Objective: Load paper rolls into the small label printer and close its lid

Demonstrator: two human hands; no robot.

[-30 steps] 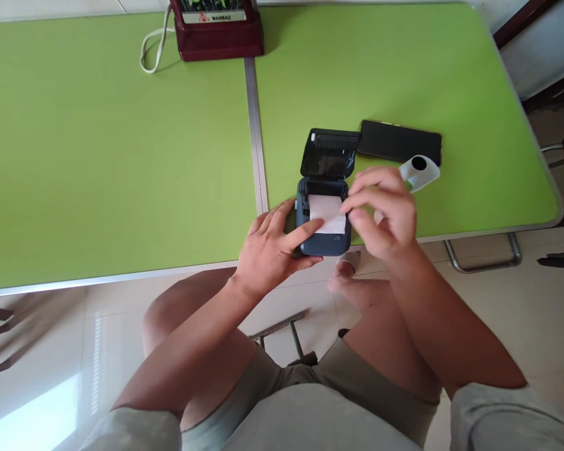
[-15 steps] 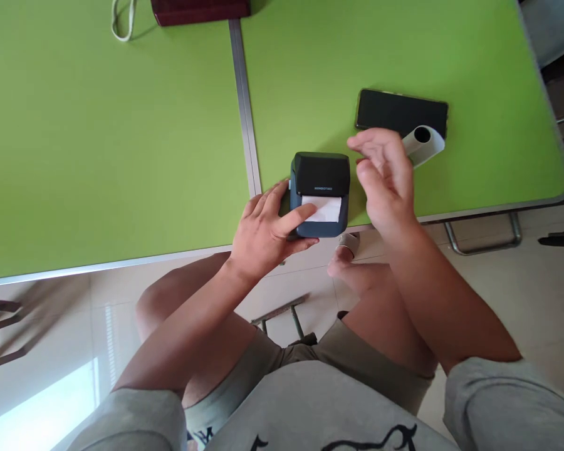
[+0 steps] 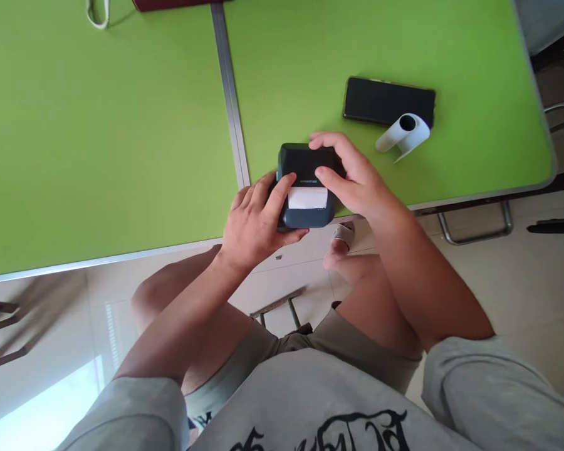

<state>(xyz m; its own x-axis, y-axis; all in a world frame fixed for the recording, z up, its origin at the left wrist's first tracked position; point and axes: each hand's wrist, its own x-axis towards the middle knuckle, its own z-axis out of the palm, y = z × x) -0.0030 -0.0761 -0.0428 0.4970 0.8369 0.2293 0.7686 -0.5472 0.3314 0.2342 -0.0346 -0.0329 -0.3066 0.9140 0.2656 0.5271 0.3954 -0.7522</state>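
A small dark label printer (image 3: pixel 305 218) with a black lid sits at the table's near edge, between my two hands. White paper (image 3: pixel 307 198) sticks out of its front slot. My left hand (image 3: pixel 256 216) is wrapped around the printer's left side, its index finger on the lid's lower edge and its thumb along the front. From the right, my right hand (image 3: pixel 350 172) grips the lid's right side, fingers at the back and thumb on top near the lettering. The undersides of the fingers are hidden.
A black smartphone (image 3: pixel 385 100) lies on the green table (image 3: pixel 122 138). Against its near edge rests a partly unrolled roll of white paper (image 3: pixel 399 134). A metal strip (image 3: pixel 229 88) crosses the table. A dark red object (image 3: pixel 169 5) and a white cord loop (image 3: pixel 98 15) are at the far edge.
My right hand has come left and closed on the printer's lid. My left index finger has shifted from the paper up to the lid. The whole view has shifted slightly.
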